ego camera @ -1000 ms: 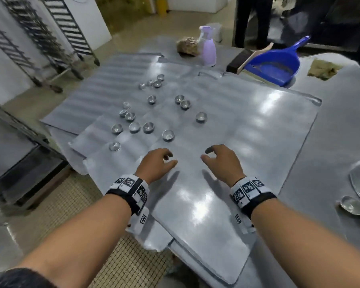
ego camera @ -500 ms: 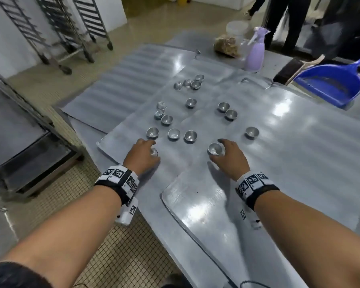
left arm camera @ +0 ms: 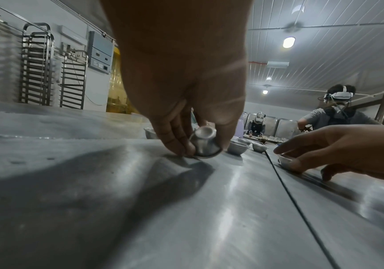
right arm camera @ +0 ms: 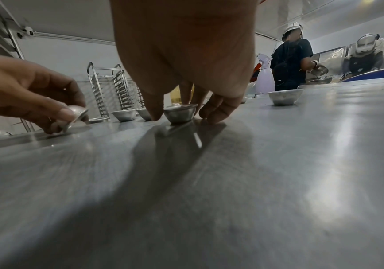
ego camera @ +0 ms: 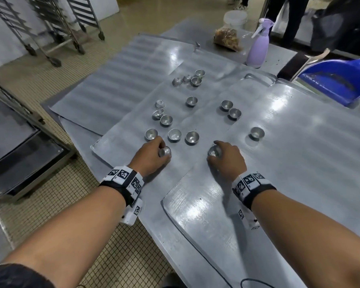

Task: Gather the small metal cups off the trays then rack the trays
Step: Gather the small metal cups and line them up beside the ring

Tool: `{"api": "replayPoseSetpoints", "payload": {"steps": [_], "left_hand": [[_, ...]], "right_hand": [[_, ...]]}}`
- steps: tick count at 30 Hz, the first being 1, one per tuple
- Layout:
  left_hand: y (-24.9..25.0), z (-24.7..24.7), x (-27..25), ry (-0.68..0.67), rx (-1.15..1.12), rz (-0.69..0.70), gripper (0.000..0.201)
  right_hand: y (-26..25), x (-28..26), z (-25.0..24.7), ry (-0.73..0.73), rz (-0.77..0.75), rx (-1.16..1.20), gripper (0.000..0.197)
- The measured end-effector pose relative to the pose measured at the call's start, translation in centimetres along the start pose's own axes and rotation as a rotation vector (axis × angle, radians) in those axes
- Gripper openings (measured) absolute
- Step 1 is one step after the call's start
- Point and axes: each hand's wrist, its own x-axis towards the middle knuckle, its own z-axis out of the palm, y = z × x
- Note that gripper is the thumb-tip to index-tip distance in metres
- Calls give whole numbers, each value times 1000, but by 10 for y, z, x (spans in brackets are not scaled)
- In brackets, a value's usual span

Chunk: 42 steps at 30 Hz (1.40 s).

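Observation:
Several small metal cups lie scattered on overlapping flat metal trays (ego camera: 299, 163). My left hand (ego camera: 152, 154) pinches one cup (ego camera: 165, 152) between thumb and fingers and tips it onto its rim; the left wrist view shows that cup (left arm camera: 203, 143) tilted, base toward the camera. My right hand (ego camera: 227, 159) has its thumb and fingers around another upright cup (ego camera: 215, 151), which stands on the tray in the right wrist view (right arm camera: 179, 113). A lone cup (ego camera: 257, 133) stands to the right of my right hand. A row of three cups (ego camera: 174, 135) lies just beyond my left hand.
A purple spray bottle (ego camera: 258, 46), a blue dustpan (ego camera: 337, 80) and a bag of brown scraps (ego camera: 227, 39) sit at the table's far side. Tall tray racks (ego camera: 50, 23) stand on the tiled floor at left. Other people work in the background.
Both hands have reached forward from the near tray to the nearest cups; the left now tips its cup up, the right has closed its fingers around its cup.

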Motion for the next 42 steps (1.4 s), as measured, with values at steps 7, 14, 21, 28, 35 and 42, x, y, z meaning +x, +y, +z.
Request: {"api": "replayPoseSetpoints", "payload": {"steps": [7, 14, 21, 28, 35, 42], "left_hand": [[-1, 1, -7, 11, -26, 34, 44], [-3, 2, -12, -21, -64, 14, 68], [9, 8, -15, -12, -19, 3, 57], [72, 31, -13, -71, -53, 158, 56], [169, 85, -26, -191, 0, 306, 54], [283, 161, -73, -306, 55, 475, 54]], "right_hand": [[-4, -4, 6, -3, -13, 1, 58], [-4, -10, 8, 1, -10, -5, 58], [4, -25, 7, -13, -11, 7, 58], [27, -54, -16, 5, 14, 45, 57], [89, -108, -69, 119, 76, 125, 59], [187, -192, -121, 209, 198, 144, 61]]}}
